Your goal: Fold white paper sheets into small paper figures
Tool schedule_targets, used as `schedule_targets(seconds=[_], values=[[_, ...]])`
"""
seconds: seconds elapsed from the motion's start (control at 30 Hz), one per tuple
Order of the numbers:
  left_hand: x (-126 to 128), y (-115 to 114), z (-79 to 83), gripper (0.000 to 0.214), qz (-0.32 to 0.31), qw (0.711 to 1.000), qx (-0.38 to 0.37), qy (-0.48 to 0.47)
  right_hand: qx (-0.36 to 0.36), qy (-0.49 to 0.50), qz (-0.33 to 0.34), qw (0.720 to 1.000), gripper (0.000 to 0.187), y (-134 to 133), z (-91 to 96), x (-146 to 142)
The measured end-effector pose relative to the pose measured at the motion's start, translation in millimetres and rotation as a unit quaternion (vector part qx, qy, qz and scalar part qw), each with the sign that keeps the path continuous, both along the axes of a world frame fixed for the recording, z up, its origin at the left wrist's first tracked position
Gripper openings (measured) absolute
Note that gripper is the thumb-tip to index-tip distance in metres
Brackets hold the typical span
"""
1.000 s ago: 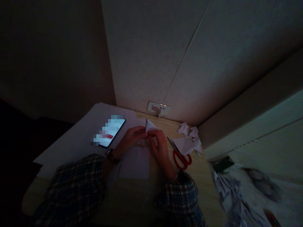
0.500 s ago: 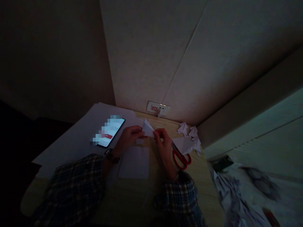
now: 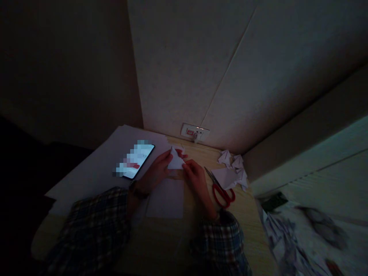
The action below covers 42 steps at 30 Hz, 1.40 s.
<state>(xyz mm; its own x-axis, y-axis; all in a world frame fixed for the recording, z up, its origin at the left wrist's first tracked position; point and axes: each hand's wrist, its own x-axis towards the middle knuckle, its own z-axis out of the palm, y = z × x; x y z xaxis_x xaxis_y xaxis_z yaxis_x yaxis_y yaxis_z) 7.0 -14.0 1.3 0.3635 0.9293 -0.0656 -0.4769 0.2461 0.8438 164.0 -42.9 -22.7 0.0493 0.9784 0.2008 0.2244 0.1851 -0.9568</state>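
Observation:
A small white paper folded into a triangle [image 3: 175,161] is between my hands, above the table. My left hand [image 3: 161,164] grips its left side, with some fingers showing behind the paper. At the lower right corner, my right hand [image 3: 195,172] pinches the paper between thumb and fingers. A white paper sheet [image 3: 165,199] lies flat on the table just below my hands. Scissors with red handles [image 3: 222,195] rest to the right of my right hand, blades pointing away from me.
A lit phone [image 3: 138,161] lies on large white sheets [image 3: 94,172] at the left. Several folded paper pieces [image 3: 237,163] sit by the back right edge of the wooden table [image 3: 241,222]. A wall socket [image 3: 194,132] holds a plug. Folded papers [image 3: 283,237] lie lower, at the right.
My left fingers have shifted up along the paper's left side and now show behind it. The right hand still pinches the corner. The whole view has shifted slightly.

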Motion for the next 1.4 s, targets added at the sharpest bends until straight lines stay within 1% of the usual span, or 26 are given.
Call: schedule_targets(seconds=[0.1,0.2,0.27,0.37,0.43,0.5,0.57,0.63,0.7,0.77,0.83,0.87,0.9,0.97,1.03,1.07,1.17,1.23,1.3,1.33,1.4], values=[[-0.4,0.8,-2.2,0.033,-0.002,0.999,-0.016,-0.03,-0.026,-0.007,0.013,1.0,0.029,-0.6,2.0,0.1],[-0.9,0.7,-4.2,0.032,0.007,0.999,-0.015,-0.047,-0.025,0.002,0.011,1.0,0.03,-0.9,4.4,0.3],[-1.3,1.6,-6.2,0.033,0.0,0.998,-0.01,-0.055,-0.028,0.008,0.014,0.999,0.029,-0.8,5.3,0.7],[-2.5,4.7,-8.6,0.038,-0.031,0.997,0.02,-0.069,-0.029,0.024,0.028,0.999,0.029,-0.5,6.2,2.2],[-3.6,6.4,-8.0,0.039,-0.039,0.996,0.049,-0.07,-0.029,0.027,0.036,0.999,0.03,-0.3,6.5,3.0],[-4.4,6.8,-5.8,0.038,-0.037,0.996,0.061,-0.06,-0.032,0.025,0.043,0.998,0.03,-0.2,6.4,3.2],[-4.4,5.8,-3.7,0.04,-0.024,0.997,0.047,-0.049,-0.036,0.023,0.054,0.998,0.03,-0.1,5.7,2.5],[-2.8,4.1,-3.5,0.042,0.003,0.999,0.021,-0.03,-0.037,0.02,0.06,0.997,0.03,0.0,4.5,1.1],[0.6,2.0,-6.0,0.042,0.048,0.999,0.008,-0.001,-0.034,0.007,0.061,0.998,0.031,0.4,2.8,-0.7],[5.0,-0.3,-10.1,0.04,0.11,0.994,0.012,0.026,-0.025,-0.018,0.06,0.998,0.032,1.0,0.7,-2.7],[8.8,-2.1,-14.2,0.038,0.175,0.982,0.026,0.061,-0.014,-0.053,0.059,0.997,0.032,1.4,-1.6,-4.7],[10.0,-2.7,-15.7,0.037,0.206,0.973,0.044,0.095,-0.009,-0.07,0.058,0.996,0.031,1.3,-2.5,-5.6],[10.6,-2.9,-16.9,0.036,0.236,0.959,0.071,0.14,-0.004,-0.085,0.056,0.995,0.031,1.1,-3.3,-6.4],[10.0,-2.2,-18.1,0.034,0.283,0.917,0.136,0.248,0.002,-0.102,0.051,0.993,0.03,0.2,-3.9,-7.4],[8.0,-0.5,-18.2,0.031,0.305,0.869,0.188,0.341,0.0,-0.105,0.047,0.993,0.029,-0.8,-3.5,-7.9],[6.7,0.3,-18.0,0.03,0.307,0.851,0.205,0.373,-0.004,-0.103,0.048,0.994,0.03,-1.2,-3.0,-8.1],[2.9,2.1,-16.8,0.026,0.305,0.818,0.234,0.428,-0.027,-0.089,0.074,0.993,0.031,-1.7,-1.1,-9.4],[1.1,2.5,-15.5,0.024,0.306,0.808,0.241,0.441,-0.04,-0.076,0.094,0.992,0.033,-1.9,0.1,-10.9],[0.6,2.7,-14.7,0.023,0.307,0.81,0.241,0.438,-0.042,-0.065,0.095,0.992,0.033,-2.6,1.3,-12.1],[0.7,3.0,-14.6,0.023,0.307,0.816,0.237,0.43,-0.039,-0.061,0.088,0.993,0.032,-3.1,1.9,-12.4],[1.7,3.9,-15.4,0.018,0.291,0.837,0.217,0.41,-0.028,-0.056,0.064,0.996,0.031,-4.2,3.3,-12.1]])
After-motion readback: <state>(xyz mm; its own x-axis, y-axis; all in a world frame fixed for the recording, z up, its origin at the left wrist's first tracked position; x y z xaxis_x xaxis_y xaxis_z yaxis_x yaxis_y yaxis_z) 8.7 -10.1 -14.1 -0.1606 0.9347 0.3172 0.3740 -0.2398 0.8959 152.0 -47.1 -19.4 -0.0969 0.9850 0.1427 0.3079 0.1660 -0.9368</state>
